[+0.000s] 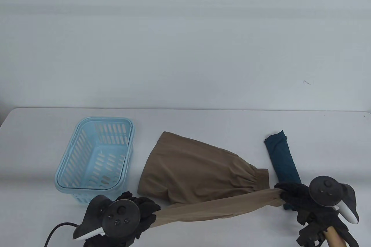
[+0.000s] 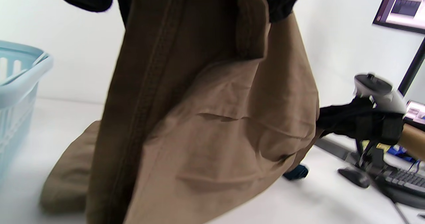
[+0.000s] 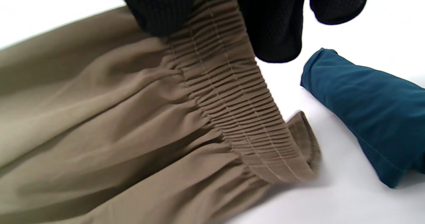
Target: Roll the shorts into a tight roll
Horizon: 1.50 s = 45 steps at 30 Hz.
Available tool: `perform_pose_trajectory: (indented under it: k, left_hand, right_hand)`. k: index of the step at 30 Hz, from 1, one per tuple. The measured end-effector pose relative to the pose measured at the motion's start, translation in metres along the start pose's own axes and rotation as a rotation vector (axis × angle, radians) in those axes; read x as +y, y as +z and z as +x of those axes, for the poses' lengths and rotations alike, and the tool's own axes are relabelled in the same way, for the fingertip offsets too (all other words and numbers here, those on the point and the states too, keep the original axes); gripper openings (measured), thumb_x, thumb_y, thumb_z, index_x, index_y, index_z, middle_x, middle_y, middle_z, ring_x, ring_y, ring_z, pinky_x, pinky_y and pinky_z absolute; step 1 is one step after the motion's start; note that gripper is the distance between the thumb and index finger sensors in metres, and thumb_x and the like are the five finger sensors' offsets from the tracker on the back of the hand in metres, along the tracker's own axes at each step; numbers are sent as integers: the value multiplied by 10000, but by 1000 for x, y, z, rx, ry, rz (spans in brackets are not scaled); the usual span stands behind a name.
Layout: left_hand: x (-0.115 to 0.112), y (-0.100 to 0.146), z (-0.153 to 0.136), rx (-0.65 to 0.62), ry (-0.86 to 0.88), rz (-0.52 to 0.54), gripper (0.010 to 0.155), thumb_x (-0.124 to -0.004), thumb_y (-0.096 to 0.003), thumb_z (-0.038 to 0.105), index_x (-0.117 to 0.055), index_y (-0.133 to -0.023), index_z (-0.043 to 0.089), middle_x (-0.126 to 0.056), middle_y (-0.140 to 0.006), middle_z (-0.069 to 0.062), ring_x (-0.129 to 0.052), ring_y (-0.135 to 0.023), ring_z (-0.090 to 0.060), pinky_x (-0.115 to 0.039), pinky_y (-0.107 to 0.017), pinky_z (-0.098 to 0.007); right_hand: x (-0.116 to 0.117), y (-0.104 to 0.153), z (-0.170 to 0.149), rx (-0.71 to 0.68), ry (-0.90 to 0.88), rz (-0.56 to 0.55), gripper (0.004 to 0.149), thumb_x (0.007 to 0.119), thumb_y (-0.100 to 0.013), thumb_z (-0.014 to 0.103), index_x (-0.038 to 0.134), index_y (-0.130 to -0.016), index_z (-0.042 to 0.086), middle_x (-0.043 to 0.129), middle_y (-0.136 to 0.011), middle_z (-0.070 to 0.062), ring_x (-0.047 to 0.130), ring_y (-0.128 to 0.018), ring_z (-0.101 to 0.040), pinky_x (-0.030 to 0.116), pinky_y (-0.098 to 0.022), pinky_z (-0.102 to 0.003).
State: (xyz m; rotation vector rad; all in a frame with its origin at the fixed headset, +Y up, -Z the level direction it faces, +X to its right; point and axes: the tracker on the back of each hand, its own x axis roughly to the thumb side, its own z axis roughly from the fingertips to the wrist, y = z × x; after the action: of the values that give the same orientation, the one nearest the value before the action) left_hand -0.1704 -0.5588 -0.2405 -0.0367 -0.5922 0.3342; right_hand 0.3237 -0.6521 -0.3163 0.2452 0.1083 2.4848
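Observation:
Brown shorts (image 1: pixel 200 168) lie on the white table (image 1: pixel 203 119), partly lifted at the near edge. My left hand (image 1: pixel 145 212) grips the hem end of the lifted edge; the cloth hangs from it in the left wrist view (image 2: pixel 206 124). My right hand (image 1: pixel 289 195) grips the elastic waistband (image 3: pixel 232 101) at the other end. The fabric is stretched taut between both hands above the table. The far part of the shorts rests flat.
A light blue plastic basket (image 1: pixel 95 157) stands left of the shorts. A rolled dark teal cloth (image 1: pixel 282 158) lies to the right, just behind my right hand; it also shows in the right wrist view (image 3: pixel 368 108). A keyboard and mouse (image 2: pixel 355 177) sit off to the side.

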Motion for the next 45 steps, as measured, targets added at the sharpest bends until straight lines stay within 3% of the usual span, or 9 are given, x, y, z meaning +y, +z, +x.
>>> perform_pose_trajectory:
  k: [6, 13, 18, 23, 28, 34, 40, 45]
  left_hand:
    - [21, -17, -5, 94, -44, 55, 402, -671, -541, 340, -827, -870, 168, -908, -916, -137, -954, -814, -370, -588, -680, -659]
    - [18, -61, -28, 249, -158, 5, 401, -674, -539, 340, -834, -867, 175, -914, -910, -134, -958, -809, -369, -576, -686, -658]
    - [7, -105, -51, 388, -230, -63, 406, -669, -544, 328, -813, -892, 178, -856, -963, -150, -873, -884, -407, -358, -687, -721]
    - [-13, -169, -83, 537, -332, -171, 417, -666, -545, 329, -793, -913, 182, -787, -1014, -160, -783, -949, -432, -278, -689, -710]
    - [-29, -211, -103, 679, -452, -130, 513, -654, -535, 360, -680, -1000, 146, -661, -1095, -188, -668, -1017, -470, -258, -689, -707]
    - [-45, -213, -81, 539, -398, -112, 550, -644, -536, 375, -630, -1032, 136, -620, -1117, -194, -637, -1033, -484, -275, -695, -704]
    - [-71, -191, -45, 397, -376, -171, 557, -641, -538, 377, -619, -1039, 134, -608, -1123, -199, -623, -1038, -492, -288, -695, -701]
    - [-99, -170, -19, 318, -334, -224, 567, -638, -540, 372, -604, -1047, 121, -597, -1126, -207, -630, -1031, -496, -299, -693, -704]
  right_hand:
    - [-6, -1, 4, 22, -34, -53, 439, 693, -496, 333, 767, -891, 153, 872, -844, -131, 882, -725, -331, 586, -651, -620]
    - [2, -23, 6, 116, 37, -71, 441, 687, -499, 331, 767, -892, 148, 878, -834, -134, 885, -712, -331, 591, -646, -618]
    - [10, -51, 3, 191, 72, -20, 448, 671, -515, 323, 750, -915, 138, 852, -872, -151, 861, -749, -356, 576, -653, -629]
    - [24, -92, -4, 266, 173, -34, 448, 673, -512, 320, 748, -915, 140, 850, -873, -150, 860, -751, -356, 574, -655, -626]
    - [36, -114, -14, 333, 252, -106, 502, 659, -513, 315, 641, -984, 142, 730, -986, -157, 763, -865, -383, 535, -672, -638]
    - [36, -100, -13, 258, 273, -110, 529, 660, -512, 315, 605, -1008, 138, 672, -1035, -164, 706, -917, -411, 526, -674, -645]
    - [38, -78, -1, 218, 248, -82, 538, 659, -513, 316, 598, -1016, 134, 662, -1045, -169, 695, -925, -422, 523, -673, -650]
    - [54, -62, 20, 146, 248, -68, 541, 658, -514, 322, 599, -1019, 137, 663, -1048, -166, 716, -912, -416, 529, -671, -650]
